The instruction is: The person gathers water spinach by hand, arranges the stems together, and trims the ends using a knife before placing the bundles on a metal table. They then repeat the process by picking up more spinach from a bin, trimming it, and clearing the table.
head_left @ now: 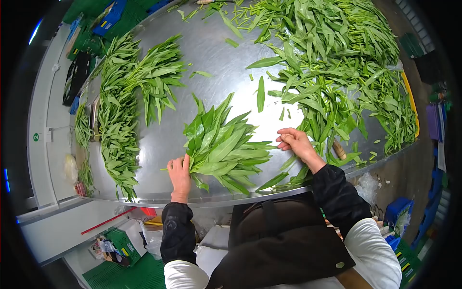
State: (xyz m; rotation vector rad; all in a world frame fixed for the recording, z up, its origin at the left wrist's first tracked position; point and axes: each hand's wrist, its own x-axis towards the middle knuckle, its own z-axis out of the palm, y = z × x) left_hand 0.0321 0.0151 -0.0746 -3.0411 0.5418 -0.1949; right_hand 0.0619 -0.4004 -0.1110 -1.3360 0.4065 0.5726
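The likeliest trouble is the bunch of greens (pixel 226 144) coming apart: the left hand (pixel 180 174) is closed around the stem end only, and the leaves fan out unsupported, so a loosened hold could let some slide out over the smooth metal table (pixel 207 60). The bunch lies near the front edge, where dropped leaves might fall. The right hand (pixel 296 143) is just beside the leaf tips, its thumb and fingers close together; whether they pinch a leaf cannot be told. A careless sweep there could drag in stray pieces from the heap (pixel 332 43). A wooden handle (pixel 339 150) lies among leaves near the right wrist; if it has a blade hidden beneath, reaching blindly might mean a cut.

The bunch looks fresh: long, narrow, pointed leaves, mid-green with a light shine, layered and spreading rightward, with a little stem showing left of the fingers.
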